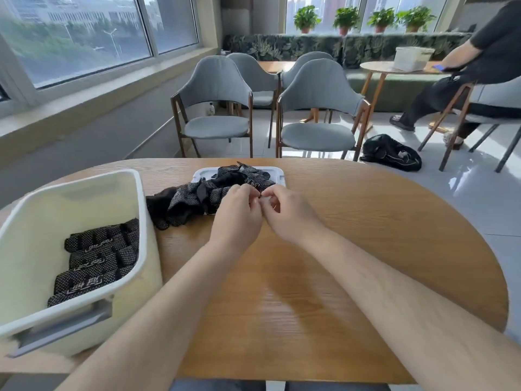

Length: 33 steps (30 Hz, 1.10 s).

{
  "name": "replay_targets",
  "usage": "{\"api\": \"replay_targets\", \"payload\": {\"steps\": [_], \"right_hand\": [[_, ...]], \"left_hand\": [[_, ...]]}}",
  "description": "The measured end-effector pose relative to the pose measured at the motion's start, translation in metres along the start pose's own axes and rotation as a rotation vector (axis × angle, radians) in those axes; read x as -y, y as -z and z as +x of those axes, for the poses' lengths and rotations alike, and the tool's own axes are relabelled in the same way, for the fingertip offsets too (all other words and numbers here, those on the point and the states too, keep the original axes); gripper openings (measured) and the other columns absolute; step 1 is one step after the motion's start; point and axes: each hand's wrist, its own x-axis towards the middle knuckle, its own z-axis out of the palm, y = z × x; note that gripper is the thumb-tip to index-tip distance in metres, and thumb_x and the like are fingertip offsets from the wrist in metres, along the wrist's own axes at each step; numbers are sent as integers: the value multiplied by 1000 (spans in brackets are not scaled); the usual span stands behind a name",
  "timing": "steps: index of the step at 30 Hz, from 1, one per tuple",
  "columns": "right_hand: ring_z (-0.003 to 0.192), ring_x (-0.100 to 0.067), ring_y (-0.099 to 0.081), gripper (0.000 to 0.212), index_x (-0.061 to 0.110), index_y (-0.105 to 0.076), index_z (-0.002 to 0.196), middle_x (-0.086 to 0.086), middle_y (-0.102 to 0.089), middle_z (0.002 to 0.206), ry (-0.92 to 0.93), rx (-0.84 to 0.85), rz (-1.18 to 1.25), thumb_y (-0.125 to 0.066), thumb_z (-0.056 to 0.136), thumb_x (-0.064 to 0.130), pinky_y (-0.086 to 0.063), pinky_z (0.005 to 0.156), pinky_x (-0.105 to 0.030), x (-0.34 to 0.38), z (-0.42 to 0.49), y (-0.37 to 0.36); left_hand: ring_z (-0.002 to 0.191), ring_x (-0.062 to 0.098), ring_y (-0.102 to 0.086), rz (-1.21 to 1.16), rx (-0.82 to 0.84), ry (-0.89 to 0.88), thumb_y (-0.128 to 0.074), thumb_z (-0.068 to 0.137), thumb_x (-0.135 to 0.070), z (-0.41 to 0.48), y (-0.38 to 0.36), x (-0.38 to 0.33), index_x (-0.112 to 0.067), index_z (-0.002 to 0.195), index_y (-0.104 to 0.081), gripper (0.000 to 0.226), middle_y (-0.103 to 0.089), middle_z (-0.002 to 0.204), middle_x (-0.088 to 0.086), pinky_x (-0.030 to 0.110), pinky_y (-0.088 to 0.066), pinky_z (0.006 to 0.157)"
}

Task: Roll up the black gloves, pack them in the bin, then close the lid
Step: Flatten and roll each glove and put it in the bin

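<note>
both hands meet at the near edge of the loose gloves (pixel 197 196) heaped on the lid (pixel 277 173), which lies flat at the far middle of the wooden table (pixel 366 235). it seems to serve as a tray for work not yet done. the left hand (pixel 239 210) has its fingers curled in and its fingertips pinching a bit of black fabric at the front of that heap; the right hand (pixel 284 213) curls toward the same spot, thumb and fingers nearly touching the left's, but blur hides whether it has fabric between them, so i cannot tell its hold. two hands on one small point suggests a single glove is being teased out of the tangle to start its roll. the white bin (pixel 36 221) stands open at the left, its near corner just beside the heap's tail, so each finished roll has only a short way to go. inside, rolled gloves (pixel 98 261) lie side by side against the right wall: three show a white mark, and a fourth seems to lie nearest the handle. so, one bin, one lid, about four rolls packed, and a loose heap too tangled to count, so the task looks roughly midway.
</note>
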Motion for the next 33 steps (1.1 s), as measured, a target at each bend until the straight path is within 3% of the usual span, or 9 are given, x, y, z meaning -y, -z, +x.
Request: {"api": "replay_targets", "payload": {"steps": [3, 6, 13, 18, 22, 25, 29, 33], "right_hand": [[85, -12, -61, 16, 21, -66, 108, 8, -65, 92, 0, -125, 59, -58, 99, 32, -46, 71, -28, -19, -3, -29], [91, -17, -60, 14, 13, -66, 105, 5, -62, 95, 20, -257, 93, -61, 98, 24, -52, 82, -35, -34, -6, -61], [106, -18, -51, 25, 14, -63, 118, 1, -56, 107, 24, -248, -25, -59, 99, 30, -46, 92, -33, -49, 27, -81], [111, -30, -51, 22, 14, -69, 112, -5, -61, 113, 64, -389, -155, -62, 95, 26, -48, 94, -46, -56, 46, -86], [131, -31, -45, 14, 24, -72, 101, -4, -58, 138, 65, -403, -264, -62, 93, 29, -40, 100, -47, -58, 63, -90], [144, -33, -37, 20, 27, -73, 109, -7, -52, 151, 39, -354, -274, -60, 95, 29, -32, 111, -50, -64, 76, -90], [146, -24, -36, 29, 29, -72, 122, 4, -57, 147, -33, -245, -283, -57, 98, 31, -18, 116, -41, -65, 85, -91], [131, -22, -52, 25, 21, -76, 116, 5, -68, 131, -34, -312, -246, -59, 97, 21, -23, 108, -35, -65, 83, -90]], "left_hand": [[99, 22, -60, -140, -105, 73, -56, 98, -13, -5, -15, 19, -12, 112, -67, 18, -63, 109, 5, 37, -52, 87], [105, 26, -57, -115, -146, 126, -57, 97, -13, -7, -28, 36, -14, 114, -67, 20, -61, 114, 9, 40, -50, 91], [107, 27, -53, 3, -238, 138, -64, 92, -18, 5, -57, 68, -19, 110, -69, 18, -63, 114, 2, 41, -44, 92], [104, 26, -51, 100, -288, 87, -66, 87, -18, 15, -69, 73, -18, 102, -70, 16, -64, 109, -3, 39, -39, 82], [103, 25, -51, 141, -303, 56, -66, 89, -21, 22, -77, 73, -20, 97, -70, 10, -64, 108, -5, 38, -36, 79], [103, 24, -50, 158, -294, 50, -67, 89, -20, 21, -79, 77, -21, 99, -70, 10, -63, 110, -6, 39, -37, 79], [103, 20, -45, 178, -270, 45, -68, 89, -22, 20, -80, 79, -22, 98, -69, 9, -62, 109, -7, 39, -37, 80], [102, 21, -45, 185, -252, 61, -67, 89, -23, 20, -82, 81, -22, 99, -68, 10, -62, 111, -6, 39, -39, 80]]}}
